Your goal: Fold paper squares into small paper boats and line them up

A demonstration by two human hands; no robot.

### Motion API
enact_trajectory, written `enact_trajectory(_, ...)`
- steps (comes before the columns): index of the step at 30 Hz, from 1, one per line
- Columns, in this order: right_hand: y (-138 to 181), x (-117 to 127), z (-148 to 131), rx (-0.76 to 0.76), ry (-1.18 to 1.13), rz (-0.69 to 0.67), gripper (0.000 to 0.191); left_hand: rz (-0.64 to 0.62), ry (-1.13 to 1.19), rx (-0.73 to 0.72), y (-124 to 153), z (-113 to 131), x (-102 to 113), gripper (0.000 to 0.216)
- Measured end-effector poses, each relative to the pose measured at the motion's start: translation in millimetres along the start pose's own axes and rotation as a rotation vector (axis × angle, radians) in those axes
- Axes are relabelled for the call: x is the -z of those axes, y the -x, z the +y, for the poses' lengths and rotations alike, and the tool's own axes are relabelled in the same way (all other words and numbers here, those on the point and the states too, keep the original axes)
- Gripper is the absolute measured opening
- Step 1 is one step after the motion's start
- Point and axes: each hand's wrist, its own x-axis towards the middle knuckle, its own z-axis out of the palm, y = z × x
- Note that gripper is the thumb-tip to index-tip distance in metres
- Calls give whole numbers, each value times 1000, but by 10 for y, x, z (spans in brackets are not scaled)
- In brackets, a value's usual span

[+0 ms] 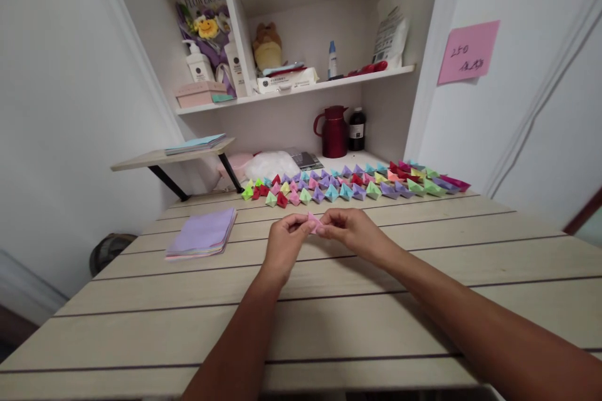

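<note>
Both of my hands meet over the middle of the wooden table (329,319). A small folded pink paper piece (314,223) is pinched between them. My left hand (283,240) grips its left side with closed fingers, and my right hand (350,230) grips its right side the same way. Behind them, rows of several folded paper shapes (348,183) in many colours stretch across the back of the table. A stack of square paper sheets (203,234), lilac on top, lies to the left of my left hand.
A small side shelf (164,156) with papers juts out at back left. A dark red jug (334,131) and a dark bottle (357,129) stand in the alcove. The upper shelf (301,84) carries bottles, boxes and a plush toy. A pink note (468,51) hangs on the right wall.
</note>
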Motion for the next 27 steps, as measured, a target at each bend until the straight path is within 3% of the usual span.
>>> enact_trajectory(3,-18,-30,35,-23,-46,78,23,-77,116,74,-5,-29,0,30)
enact_trajectory(7,-57,-49,57,-39,-216,156,26,-92,243,187,11,-87,-28,42)
enact_trajectory(14,-70,-57,80,-37,-241,164,26,14,363,204,48,-65,-93,34)
enact_trajectory(20,-57,-97,60,-35,-248,132,25,0,465,199,69,-2,-102,26)
enact_trajectory(27,12,-35,-148,60,-168,133,34,-32,630,233,40,-14,-32,20)
